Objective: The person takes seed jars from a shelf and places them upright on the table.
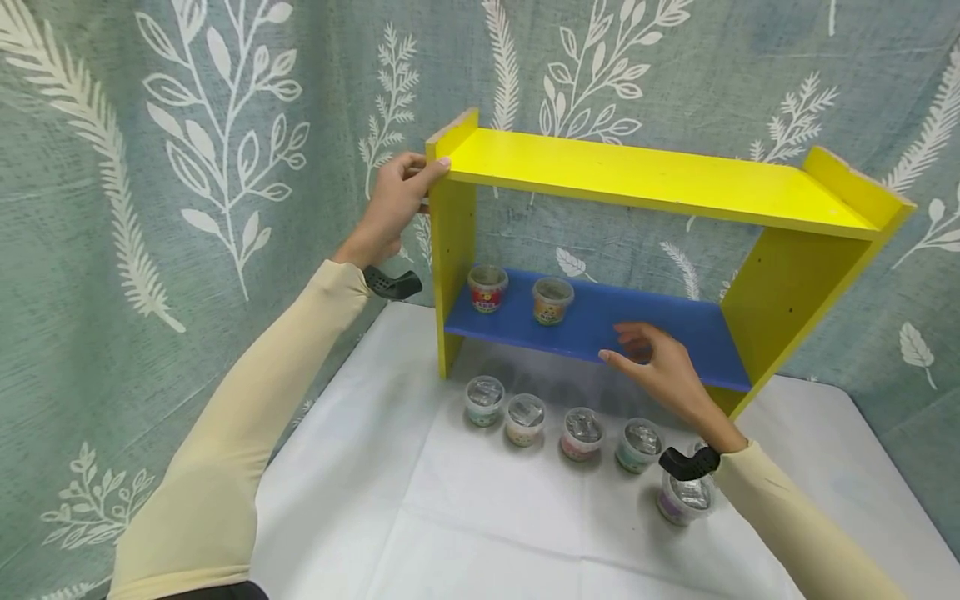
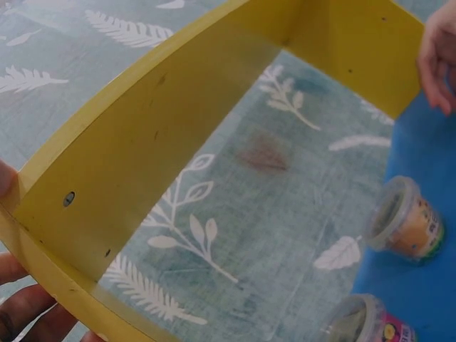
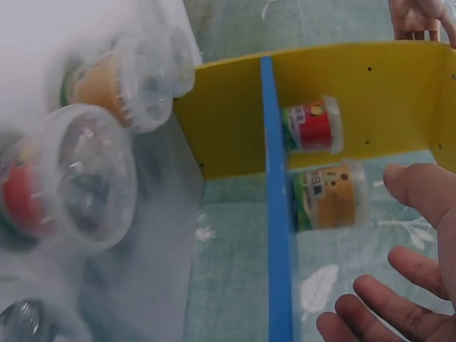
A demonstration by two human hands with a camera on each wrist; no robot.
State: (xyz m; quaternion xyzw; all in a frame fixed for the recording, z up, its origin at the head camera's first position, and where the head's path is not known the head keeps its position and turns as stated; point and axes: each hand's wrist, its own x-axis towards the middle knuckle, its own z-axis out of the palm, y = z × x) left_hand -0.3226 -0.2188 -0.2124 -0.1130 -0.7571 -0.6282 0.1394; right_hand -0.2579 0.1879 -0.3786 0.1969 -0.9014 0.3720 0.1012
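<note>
At the top left corner of a yellow shelf unit (image 1: 637,171), my left hand (image 1: 401,196) grips the side panel, thumb in front and fingers around the outside. Over the front of its blue shelf board (image 1: 693,325) is my right hand (image 1: 660,362), fingers spread and loosely bent, holding nothing. Two small plastic tubs stand upright on the board toward the left: a red-labelled tub (image 1: 487,292) and an orange-labelled tub (image 1: 552,304). In the right wrist view, the orange-labelled tub (image 3: 331,196) is nearest to my right thumb (image 3: 420,189).
Several more lidded tubs stand on the white tablecloth (image 1: 487,517) before the unit, among them a red-toned tub (image 1: 581,435), a green-toned tub (image 1: 639,446) and a purple-toned tub (image 1: 684,500) near my right wrist. Behind hangs a green leaf-patterned curtain (image 1: 330,100).
</note>
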